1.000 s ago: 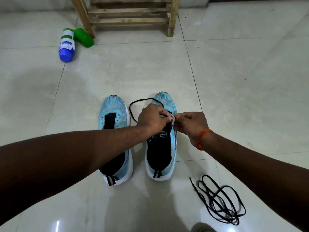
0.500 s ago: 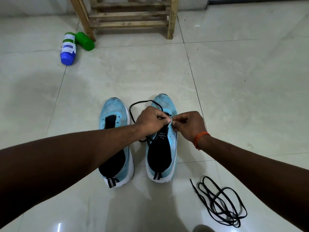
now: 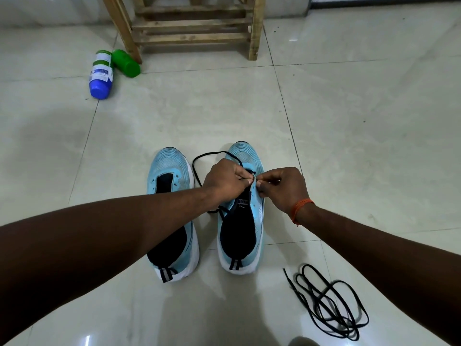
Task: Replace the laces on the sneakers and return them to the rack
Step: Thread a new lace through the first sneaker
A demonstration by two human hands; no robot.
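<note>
Head view: glossy pale floor tiles (image 3: 349,146), wooden rack (image 3: 192,37) beyond.

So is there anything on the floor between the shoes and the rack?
Nothing visible. Only tile floor lies between the shoes and the rack. Two bottles lie off to the left, by the rack's leg, out of the straight path.

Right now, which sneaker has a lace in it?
The right sneaker, where the left hand pinches a black lace and the right hand pinches the upper; the left sneaker has none.
</note>
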